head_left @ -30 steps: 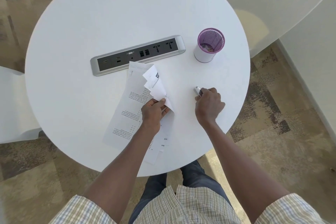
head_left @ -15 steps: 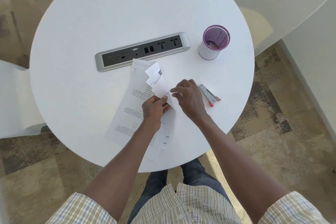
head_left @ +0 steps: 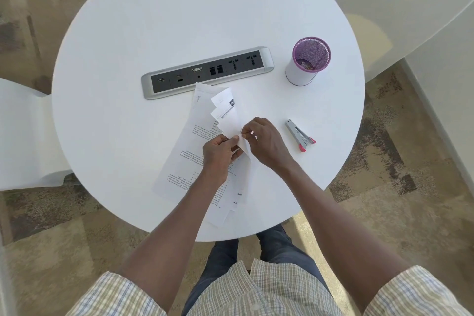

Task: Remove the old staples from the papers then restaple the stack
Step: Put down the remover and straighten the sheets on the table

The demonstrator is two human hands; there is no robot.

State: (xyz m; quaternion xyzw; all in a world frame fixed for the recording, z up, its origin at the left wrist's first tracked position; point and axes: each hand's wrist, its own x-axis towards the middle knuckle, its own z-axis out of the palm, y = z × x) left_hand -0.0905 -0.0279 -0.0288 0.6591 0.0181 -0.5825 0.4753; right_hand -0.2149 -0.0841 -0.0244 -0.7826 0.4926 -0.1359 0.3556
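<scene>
- Two hands meet over the papers (head_left: 195, 141), which lie fanned at the middle of the round table (head_left: 128, 33), near the front edge, and I read that as both working one stapled corner
- My left hand (head_left: 218, 155) pinches the folded-up sheets between thumb and fingers, lifting that corner clear of the pages below, I'd say so the staple spot is exposed and steady
- My right hand (head_left: 266, 143) has fingertips curled in and nipping the same raised corner just beside the left thumb; whether a staple sits between those fingers I cannot tell, it's too small to make out
- Lower pages stay flat on the table, their far end touching the grey power strip (head_left: 207, 72), so only the corner being picked at comes up
- Off to the right lies the stapler (head_left: 300, 134), untouched and apart from the right hand, parked within easy reach, likely for the restapling step not yet begun
- Farther right and back stands the purple mesh cup (head_left: 307, 61), well clear of the work, so nothing there gets knocked
- My call: removal is the step in hand, and a hard tug could tear that thin corner
</scene>
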